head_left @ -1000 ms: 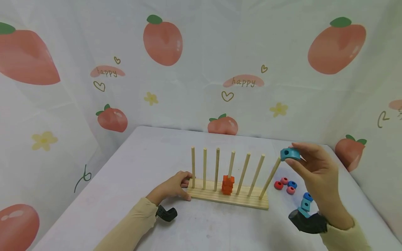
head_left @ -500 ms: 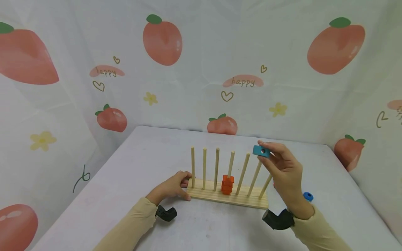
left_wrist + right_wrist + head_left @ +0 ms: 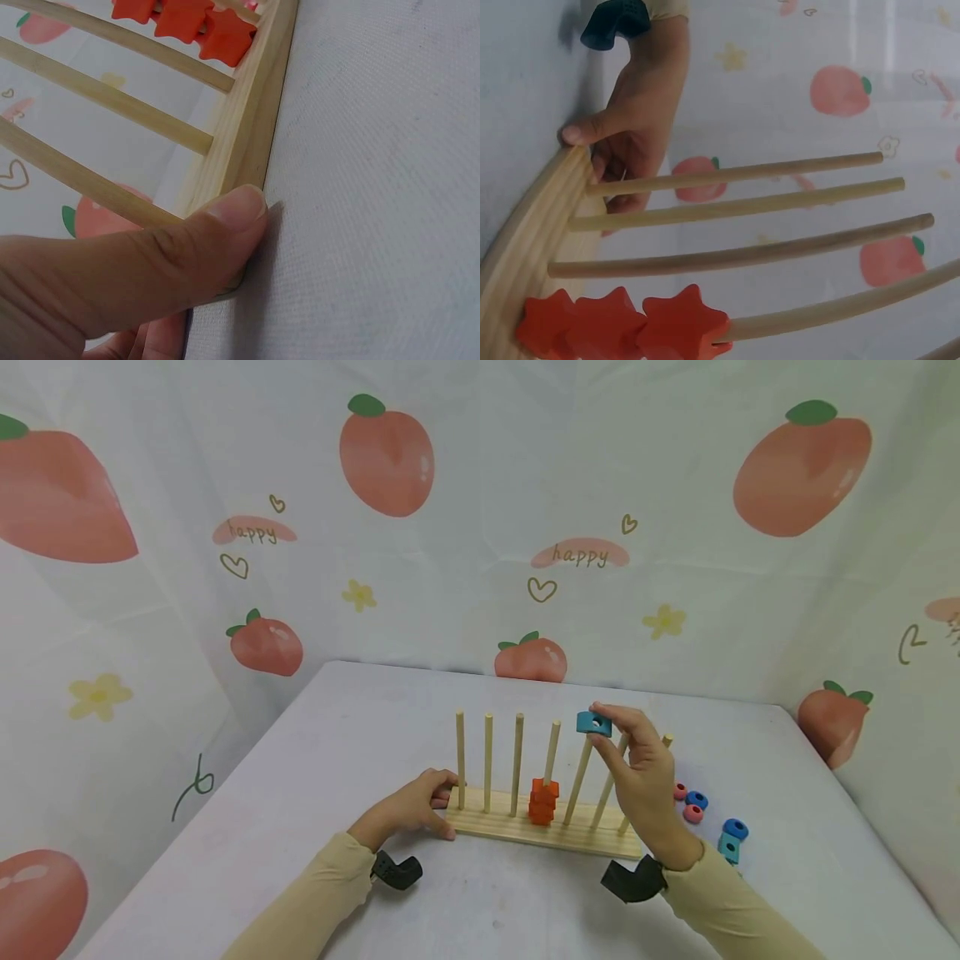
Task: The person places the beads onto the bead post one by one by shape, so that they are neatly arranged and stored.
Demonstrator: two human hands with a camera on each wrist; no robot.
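Note:
In the head view, my right hand (image 3: 643, 775) pinches a teal block bead (image 3: 583, 722) with a hole through it, between thumb and fingers. The bead is at the top of the fifth peg (image 3: 577, 781) from the left; whether the peg has entered the hole I cannot tell. My left hand (image 3: 408, 803) grips the left end of the wooden peg rack (image 3: 480, 823), its thumb (image 3: 225, 225) pressing on the base in the left wrist view. Three orange-red star beads (image 3: 543, 802) are stacked on the middle peg, also close up in the right wrist view.
Right of the rack lie loose beads: pink beads (image 3: 693, 813), blue beads (image 3: 736, 829) and another teal block bead (image 3: 728, 847). My right forearm partly hides this group and the rack's right pegs. A fruit-printed white curtain (image 3: 450, 585) hangs behind the white table (image 3: 390, 710).
My right hand has carried the teal bead leftward, from beside the rightmost peg to the top of the fifth peg. The left hand and the rack have stayed in place.

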